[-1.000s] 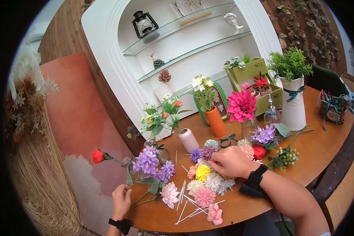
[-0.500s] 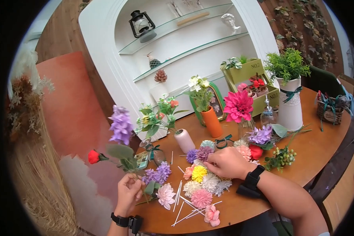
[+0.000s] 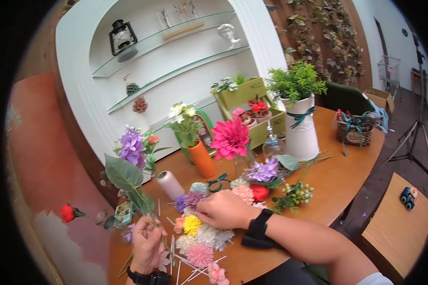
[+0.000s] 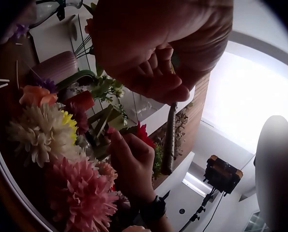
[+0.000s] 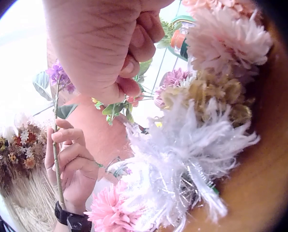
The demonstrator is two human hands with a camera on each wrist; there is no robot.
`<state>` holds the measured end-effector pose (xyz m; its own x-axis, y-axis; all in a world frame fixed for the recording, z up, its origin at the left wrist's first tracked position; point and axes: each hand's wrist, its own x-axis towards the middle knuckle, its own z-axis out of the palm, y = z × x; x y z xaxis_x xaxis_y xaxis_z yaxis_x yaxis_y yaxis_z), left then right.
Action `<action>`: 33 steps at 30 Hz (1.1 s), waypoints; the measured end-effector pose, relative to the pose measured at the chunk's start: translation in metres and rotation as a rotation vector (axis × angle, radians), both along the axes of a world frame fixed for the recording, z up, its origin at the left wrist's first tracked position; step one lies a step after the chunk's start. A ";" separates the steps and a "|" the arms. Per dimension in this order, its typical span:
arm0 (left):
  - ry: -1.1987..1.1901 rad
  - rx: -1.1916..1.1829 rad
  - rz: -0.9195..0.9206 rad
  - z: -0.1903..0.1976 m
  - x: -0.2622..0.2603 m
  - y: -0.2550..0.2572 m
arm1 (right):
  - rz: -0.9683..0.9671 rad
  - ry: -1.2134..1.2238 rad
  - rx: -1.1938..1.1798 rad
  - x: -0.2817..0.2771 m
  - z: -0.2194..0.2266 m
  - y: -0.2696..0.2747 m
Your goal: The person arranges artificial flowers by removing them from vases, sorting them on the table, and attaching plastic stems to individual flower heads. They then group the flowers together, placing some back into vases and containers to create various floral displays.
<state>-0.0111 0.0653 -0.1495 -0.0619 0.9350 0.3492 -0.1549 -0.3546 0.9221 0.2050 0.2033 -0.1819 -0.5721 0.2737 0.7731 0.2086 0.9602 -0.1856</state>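
Observation:
My left hand [image 3: 147, 242] pinches the stem [image 5: 57, 154] of a purple flower [image 3: 131, 146] with broad green leaves [image 3: 123, 172]. The flower stands nearly upright above the table's left side. My right hand [image 3: 226, 209] is over a pile of artificial flower heads, its fingers loosely curled and nothing seen between them in the right wrist view. Its fingertips overlap a mauve flower head [image 3: 193, 198] in the head view. Around it lie a yellow flower head [image 3: 191, 224], a pink one [image 3: 199, 255] and a white feathery one [image 5: 182, 159].
White sticks [image 3: 193, 275] are scattered at the near edge. Behind the pile stand a pink vase [image 3: 170, 183], an orange vase [image 3: 202, 160] and a tall white vase [image 3: 302, 130]. A second purple flower [image 3: 264, 169] and a berry sprig [image 3: 295, 195] lie right of the pile.
My left hand has lifted the purple flower by its stem off the table's left side and brought it upright. My right hand has stayed over the pile. The head view has turned right.

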 end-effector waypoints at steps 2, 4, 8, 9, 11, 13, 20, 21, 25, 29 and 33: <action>0.002 -0.012 -0.004 -0.006 0.001 0.007 | -0.015 -0.007 -0.008 0.000 0.000 0.000; -0.030 -0.012 -0.025 -0.010 0.001 0.012 | 0.005 -0.008 -0.017 0.001 0.003 -0.003; -0.114 0.000 -0.006 -0.026 -0.011 0.022 | 0.003 -0.024 -0.025 0.000 0.005 -0.005; -0.153 0.007 0.016 -0.028 -0.012 0.024 | -0.018 -0.042 -0.029 0.001 0.004 -0.005; -0.193 0.019 -0.012 -0.031 -0.017 0.024 | 0.005 -0.029 -0.031 0.000 0.005 -0.005; -0.178 -0.012 0.001 -0.033 -0.019 0.022 | -0.015 -0.062 -0.031 0.000 0.007 -0.007; -0.168 0.027 -0.071 -0.030 -0.019 0.004 | 0.001 -0.030 0.095 -0.002 0.016 -0.020; -0.145 0.032 -0.083 -0.030 -0.018 0.002 | -0.007 -0.022 0.107 -0.003 0.018 -0.024; -0.151 0.003 -0.122 -0.025 -0.017 -0.002 | -0.131 -0.066 0.076 0.005 0.029 -0.027; -0.153 0.022 -0.056 -0.014 -0.011 -0.005 | -0.212 -0.102 0.054 0.034 0.056 -0.031; -0.135 0.005 -0.135 -0.018 -0.015 -0.003 | -0.535 -0.133 -0.024 0.085 0.082 -0.024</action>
